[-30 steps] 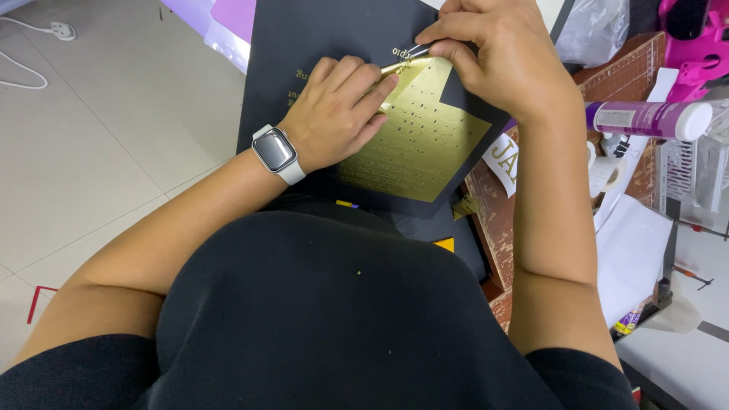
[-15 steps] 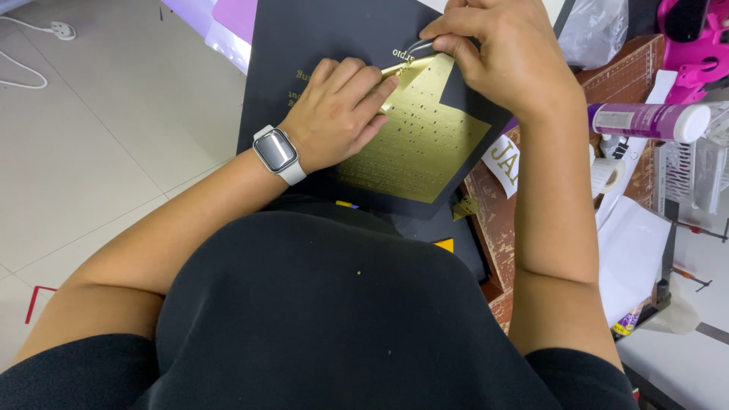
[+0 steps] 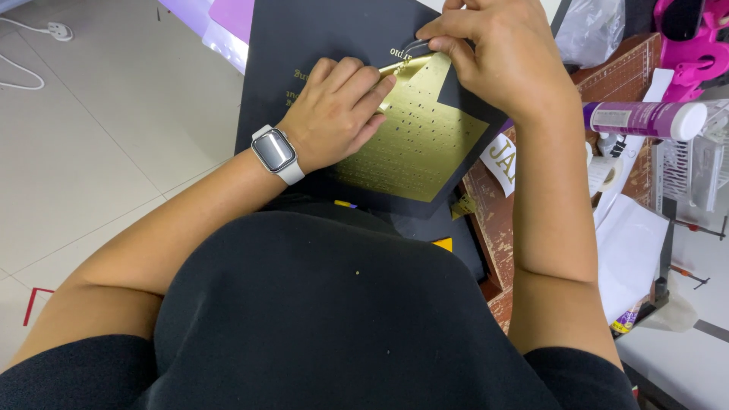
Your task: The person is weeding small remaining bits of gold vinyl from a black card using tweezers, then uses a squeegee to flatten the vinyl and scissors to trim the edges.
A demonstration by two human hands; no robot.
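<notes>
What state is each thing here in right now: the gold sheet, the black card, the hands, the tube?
Gold sheet: flat on the card, top corner lifted.
Black card: on the lap, tilted.
Left hand: pressing the sheet down.
Right hand: pinching the lifted corner.
Watch: on the left wrist, screen dark.
Purple tube: lying on its side, capped.

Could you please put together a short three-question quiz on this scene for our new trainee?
1. True or false: the left hand presses down on the shiny gold foil sheet.
2. What does the right hand pinch at the sheet's top corner? A) a pair of small metal tweezers B) a brush C) a ruler
3. Which wrist wears the white smartwatch?

Key: 1 true; 2 A; 3 the left. The gold foil lies on a large black card, and a purple tube with a white cap lies to the right.
</notes>
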